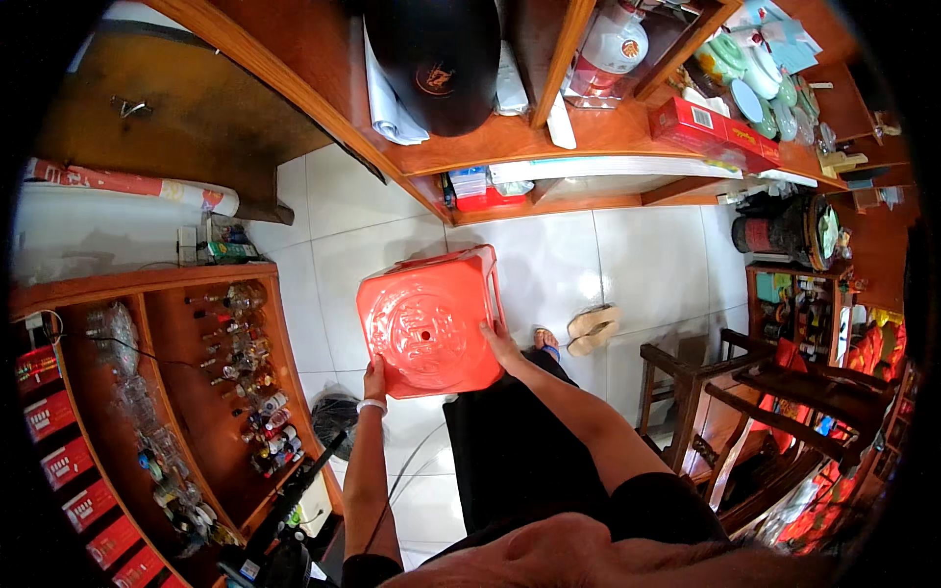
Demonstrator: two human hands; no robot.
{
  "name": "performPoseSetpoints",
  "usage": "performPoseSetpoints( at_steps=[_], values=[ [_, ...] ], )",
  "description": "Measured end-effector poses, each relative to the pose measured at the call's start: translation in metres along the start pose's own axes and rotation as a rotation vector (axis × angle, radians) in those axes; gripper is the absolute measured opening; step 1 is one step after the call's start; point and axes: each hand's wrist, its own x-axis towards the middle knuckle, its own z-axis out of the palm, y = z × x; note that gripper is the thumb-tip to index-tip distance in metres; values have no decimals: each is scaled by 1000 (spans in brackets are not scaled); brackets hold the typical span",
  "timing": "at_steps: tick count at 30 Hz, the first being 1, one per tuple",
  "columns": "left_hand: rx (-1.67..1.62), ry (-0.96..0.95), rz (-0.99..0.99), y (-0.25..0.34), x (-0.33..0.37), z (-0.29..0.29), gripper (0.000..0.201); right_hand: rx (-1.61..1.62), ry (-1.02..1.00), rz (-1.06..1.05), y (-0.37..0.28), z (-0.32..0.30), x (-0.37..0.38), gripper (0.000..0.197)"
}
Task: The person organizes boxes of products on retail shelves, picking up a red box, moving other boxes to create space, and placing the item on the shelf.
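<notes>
A red plastic stool [427,323] is in front of me, its square embossed seat with a small centre hole facing up. My left hand [374,382] grips its near left corner, a pale bracelet on the wrist. On the right edge, my right hand [501,345] is closed round the rim. The fingers of both hands are partly hidden by the stool's side. Whether its feet touch the floor cannot be seen from above.
White floor tiles [549,255] surround the stool. Ahead stands a wooden shelf [470,157] with bottles and boxes. Left is a rack of small bottles [250,363]; near it sits a black bag-lined bin [333,423]. Right are tan slippers [593,330] and a dark wooden chair [784,392].
</notes>
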Motion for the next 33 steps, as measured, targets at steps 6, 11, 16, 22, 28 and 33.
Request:
performPoseSetpoints(
  at_steps=[6, 11, 16, 22, 28, 33],
  values=[
    [-187, -156, -1, -4, -10, 78, 51, 244, 42, 109, -54, -85, -12, 70],
    [-94, -262, 25, 7, -3, 152, 45, 102, 192, 44, -45, -164, 5, 65],
    [95, -340, -14, 46, -17, 237, 40, 70, 148, 81, -24, -252, 20, 54],
    [486, -187, 296, 7, -17, 288, 53, -600, 770, -1018, -246, -405, -38, 61],
    [635, 43, 439, -8, -76, 289, 55, -1279, 796, -839, -341, -514, -16, 76],
    [744, 75, 487, -22, -147, 245, 46, -1362, 721, -774, -296, -550, 62, 55]
  ],
)
